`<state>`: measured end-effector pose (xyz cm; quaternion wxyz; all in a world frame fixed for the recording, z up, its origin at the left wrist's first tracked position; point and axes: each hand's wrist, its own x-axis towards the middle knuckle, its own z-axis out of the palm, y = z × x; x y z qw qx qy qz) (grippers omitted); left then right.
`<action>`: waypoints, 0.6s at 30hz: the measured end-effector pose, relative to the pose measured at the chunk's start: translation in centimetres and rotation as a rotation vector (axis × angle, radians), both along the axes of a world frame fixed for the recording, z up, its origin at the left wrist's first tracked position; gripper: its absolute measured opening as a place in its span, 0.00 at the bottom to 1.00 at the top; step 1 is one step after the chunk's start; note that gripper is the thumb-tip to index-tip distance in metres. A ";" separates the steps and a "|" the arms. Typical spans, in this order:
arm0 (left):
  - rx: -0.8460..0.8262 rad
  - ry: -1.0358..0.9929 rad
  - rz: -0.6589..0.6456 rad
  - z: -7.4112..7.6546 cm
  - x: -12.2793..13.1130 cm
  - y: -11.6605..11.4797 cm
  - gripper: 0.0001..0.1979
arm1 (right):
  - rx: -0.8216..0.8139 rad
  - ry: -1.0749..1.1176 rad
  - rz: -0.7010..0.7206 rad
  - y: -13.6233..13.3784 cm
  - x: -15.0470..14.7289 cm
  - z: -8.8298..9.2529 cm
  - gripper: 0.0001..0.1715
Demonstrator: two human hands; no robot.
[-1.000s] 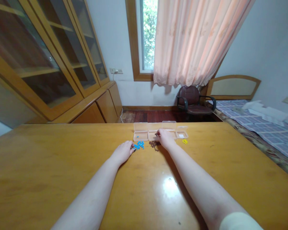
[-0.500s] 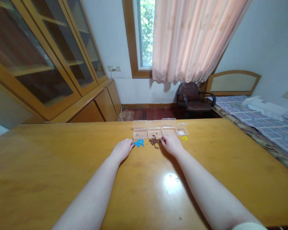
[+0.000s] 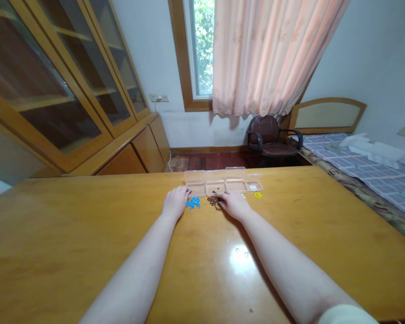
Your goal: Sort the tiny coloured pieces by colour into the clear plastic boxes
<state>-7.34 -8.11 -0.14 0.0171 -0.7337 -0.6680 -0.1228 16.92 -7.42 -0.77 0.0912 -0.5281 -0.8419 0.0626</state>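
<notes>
My left hand (image 3: pixel 176 201) is closed in a pinch at the front edge of the leftmost clear plastic box (image 3: pixel 195 189). A small blue piece shows at its fingertips. Just below lies a heap of small blue pieces (image 3: pixel 193 203) on the table. My right hand (image 3: pixel 235 204) has its fingers pinched together on the right side of a heap of small brown pieces (image 3: pixel 212 201); what they grip is mostly hidden. Behind this heap, the second clear box (image 3: pixel 215 188) contains a few brown bits. To the right are a third clear box (image 3: pixel 236 185) and small yellow pieces (image 3: pixel 258 195).
A smaller clear box (image 3: pixel 259 186) with a white square in it ends the row; the lids stand raised behind. Small loose bits lie on the wooden table (image 3: pixel 104 234) nearer me. Beyond the table are a chair (image 3: pixel 268 135), a bed and a glass-fronted cabinet.
My left hand has moved from the blue heap up to the front of the leftmost box. My right hand has shifted left, further over the brown heap. The view has tilted slightly.
</notes>
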 end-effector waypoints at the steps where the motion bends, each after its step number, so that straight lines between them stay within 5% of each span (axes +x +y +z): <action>1: 0.005 -0.004 0.003 -0.1 0.1 0.2 0.14 | -0.001 0.000 0.007 0.0 0.0 -0.1 0.18; 8: 0.048 -0.049 -0.010 -1.0 -0.8 -0.2 0.16 | 0.010 -0.020 0.049 0.3 0.1 -0.4 0.14; 18: -0.114 0.057 -0.164 -0.4 0.1 -1.7 0.14 | 0.034 -0.047 0.088 0.1 -0.7 -0.2 0.16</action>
